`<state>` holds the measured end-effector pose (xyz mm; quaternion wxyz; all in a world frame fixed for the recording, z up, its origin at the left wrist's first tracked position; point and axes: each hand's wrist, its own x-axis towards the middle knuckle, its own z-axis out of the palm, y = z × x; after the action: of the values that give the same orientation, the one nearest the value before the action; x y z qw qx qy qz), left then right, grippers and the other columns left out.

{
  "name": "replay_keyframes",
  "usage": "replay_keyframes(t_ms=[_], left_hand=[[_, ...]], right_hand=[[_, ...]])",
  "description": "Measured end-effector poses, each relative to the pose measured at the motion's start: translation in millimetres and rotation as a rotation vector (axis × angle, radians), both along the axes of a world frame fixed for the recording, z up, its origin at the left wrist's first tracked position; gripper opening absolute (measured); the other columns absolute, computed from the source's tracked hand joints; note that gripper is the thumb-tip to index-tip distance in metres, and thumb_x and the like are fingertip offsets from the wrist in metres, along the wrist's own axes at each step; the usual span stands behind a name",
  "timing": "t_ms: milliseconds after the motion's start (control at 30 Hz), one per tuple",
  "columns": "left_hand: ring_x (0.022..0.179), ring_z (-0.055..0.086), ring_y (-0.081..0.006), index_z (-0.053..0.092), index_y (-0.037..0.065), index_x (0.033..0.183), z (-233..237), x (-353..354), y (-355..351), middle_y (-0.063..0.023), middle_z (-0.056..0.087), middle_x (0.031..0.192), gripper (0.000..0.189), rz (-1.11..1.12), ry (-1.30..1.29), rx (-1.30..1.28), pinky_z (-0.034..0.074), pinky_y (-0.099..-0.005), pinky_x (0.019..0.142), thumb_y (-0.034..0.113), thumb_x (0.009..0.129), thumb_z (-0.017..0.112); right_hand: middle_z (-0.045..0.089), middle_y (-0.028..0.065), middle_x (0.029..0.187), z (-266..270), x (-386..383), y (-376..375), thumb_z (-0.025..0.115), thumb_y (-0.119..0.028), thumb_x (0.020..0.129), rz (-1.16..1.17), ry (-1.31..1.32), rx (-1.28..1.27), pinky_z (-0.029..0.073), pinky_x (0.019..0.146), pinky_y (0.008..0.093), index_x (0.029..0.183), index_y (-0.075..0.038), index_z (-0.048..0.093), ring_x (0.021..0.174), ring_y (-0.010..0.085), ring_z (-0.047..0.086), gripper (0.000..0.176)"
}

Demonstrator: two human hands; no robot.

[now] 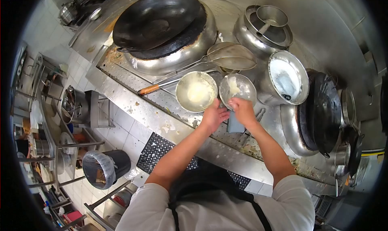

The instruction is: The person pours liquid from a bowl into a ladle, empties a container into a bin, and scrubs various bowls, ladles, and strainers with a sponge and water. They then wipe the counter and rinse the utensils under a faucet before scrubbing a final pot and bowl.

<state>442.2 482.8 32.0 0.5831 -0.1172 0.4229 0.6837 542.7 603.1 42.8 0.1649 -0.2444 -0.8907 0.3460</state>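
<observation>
My left hand (pixel 214 116) is beside the lower right rim of a bowl (pixel 196 91) with pale, creamy batter in it. Its fingers are apart, and the thumb points up along the rim. To the right, a metal bowl (pixel 244 87) has a pale smear inside. My right hand (pixel 243 111) is at that bowl's near rim with its fingers bent together; what they pinch is too small to make out. Between my hands and just below them lies a grey-blue cloth (pixel 235 123). A mesh strainer (pixel 232 56) rests behind the two bowls.
A large black wok (pixel 155 22) sits on a burner at the back left. On the right stand a metal pot (pixel 287 78) and another wok (pixel 326 114). A wooden-handled tool (pixel 148 89) lies left of the batter bowl. A lined bin (pixel 100 169) stands at lower left.
</observation>
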Motion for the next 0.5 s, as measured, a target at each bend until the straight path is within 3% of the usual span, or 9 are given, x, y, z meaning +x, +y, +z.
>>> replay_keyframes(t_ms=[100, 133, 233, 267, 367, 500], left_hand=[[0.106, 0.057, -0.0183, 0.031, 0.001, 0.147, 3.3, 11.9, -32.8, -0.0157, 0.056, 0.125, 0.062, -0.011, 0.485, 0.068, 0.046, -0.0330, 0.095, 0.041, 0.102, 0.044], [0.100, 0.058, -0.0146, 0.036, 0.002, 0.144, 3.4, 12.6, -39.6, -0.0104, 0.060, 0.119, 0.054, 0.073, 0.504, 0.172, 0.048, -0.0313, 0.089, 0.033, 0.102, 0.049], [0.091, 0.060, -0.0128, 0.043, 0.003, 0.139, 15.1, -4.5, -62.0, -0.0073, 0.063, 0.110, 0.045, 0.176, 0.441, 0.311, 0.049, -0.0298, 0.082, 0.029, 0.102, 0.047], [0.083, 0.060, -0.0128, 0.046, 0.004, 0.135, -1.1, -17.4, -72.2, -0.0059, 0.065, 0.102, 0.038, 0.156, 0.442, 0.300, 0.049, -0.0289, 0.076, 0.025, 0.103, 0.046], [0.083, 0.060, -0.0132, 0.047, 0.006, 0.134, 14.9, -44.6, -119.4, -0.0066, 0.064, 0.104, 0.035, 0.446, 0.162, 0.300, 0.049, -0.0281, 0.075, 0.023, 0.103, 0.045], [0.090, 0.059, -0.0144, 0.044, 0.007, 0.136, -5.8, -85.3, -207.1, -0.0100, 0.062, 0.115, 0.037, 0.613, -0.021, 0.344, 0.050, -0.0328, 0.083, 0.028, 0.105, 0.036]], right_hand=[[0.068, 0.0217, 0.087, 43.9, -10.0, -18.6, 0.064, -0.007, 0.086, -0.002, -0.059, -0.238, 0.052, 0.072, 0.0364, 0.102, -0.001, 0.069, 0.078, 0.0358, 0.067, 0.018], [0.068, 0.0214, 0.086, 47.8, -15.0, -31.4, 0.064, -0.006, 0.085, 0.046, -0.029, -0.175, 0.052, 0.070, 0.0381, 0.097, 0.000, 0.066, 0.079, 0.0365, 0.067, 0.014], [0.066, 0.0198, 0.083, 61.6, -40.4, -83.3, 0.062, -0.006, 0.086, 0.094, -0.049, -0.058, 0.050, 0.068, 0.0445, 0.093, -0.001, 0.059, 0.078, 0.0392, 0.065, 0.010], [0.066, 0.0190, 0.082, 61.6, -51.2, -97.9, 0.061, -0.005, 0.085, 0.121, -0.063, 0.016, 0.051, 0.068, 0.0456, 0.093, -0.002, 0.055, 0.076, 0.0390, 0.065, 0.010], [0.065, 0.0182, 0.082, 57.6, -87.3, -149.2, 0.062, -0.005, 0.083, 0.204, 0.094, -0.018, 0.050, 0.067, 0.0473, 0.092, -0.002, 0.057, 0.076, 0.0391, 0.064, 0.011], [0.065, 0.0124, 0.077, 29.0, -144.6, -230.0, 0.066, -0.013, 0.080, 0.403, 0.186, 0.299, 0.048, 0.068, 0.0410, 0.086, -0.005, 0.064, 0.076, 0.0311, 0.060, 0.010]])
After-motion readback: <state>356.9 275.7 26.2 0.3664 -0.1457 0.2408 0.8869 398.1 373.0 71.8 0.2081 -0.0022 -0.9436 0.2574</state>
